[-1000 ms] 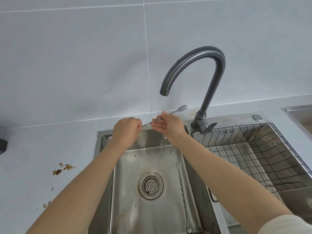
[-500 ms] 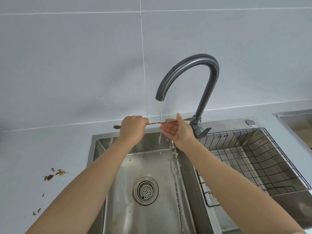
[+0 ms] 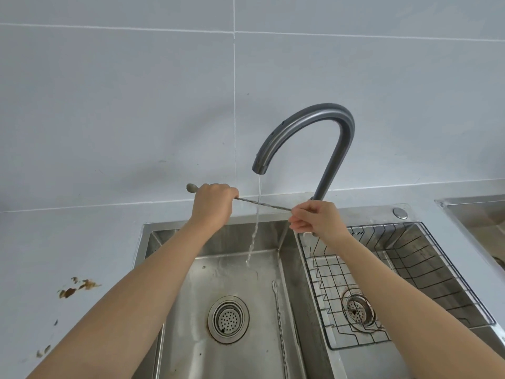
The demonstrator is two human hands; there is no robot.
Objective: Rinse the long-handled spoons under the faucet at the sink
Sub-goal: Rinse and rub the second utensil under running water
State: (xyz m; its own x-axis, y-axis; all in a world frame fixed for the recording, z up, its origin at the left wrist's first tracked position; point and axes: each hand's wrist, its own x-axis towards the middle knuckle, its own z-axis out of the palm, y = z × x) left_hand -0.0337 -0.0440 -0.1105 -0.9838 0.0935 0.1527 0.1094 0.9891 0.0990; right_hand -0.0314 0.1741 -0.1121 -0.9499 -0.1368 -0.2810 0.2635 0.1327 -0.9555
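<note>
A long twisted-handle spoon [image 3: 262,203] is held level under the dark grey faucet [image 3: 322,127], and a thin stream of water [image 3: 255,228] runs across its middle. My left hand [image 3: 213,206] is closed around the spoon near its bowl, which pokes out to the left. My right hand [image 3: 314,217] pinches the other end of the handle. A second long utensil with a fork tip [image 3: 280,321] lies on the floor of the left sink basin [image 3: 191,351], to the right of the drain.
A black wire rack [image 3: 426,280] sits in the right basin over its drain [image 3: 358,307]. Brown stains [image 3: 76,288] mark the counter left of the sink. Another steel basin edge [image 3: 470,203] shows at the far right. The tiled wall stands behind.
The spoon has slid to the left through the water, its bowl now sticking out past my left hand. My right hand has gone from an open palm to a pinch on the handle's end.
</note>
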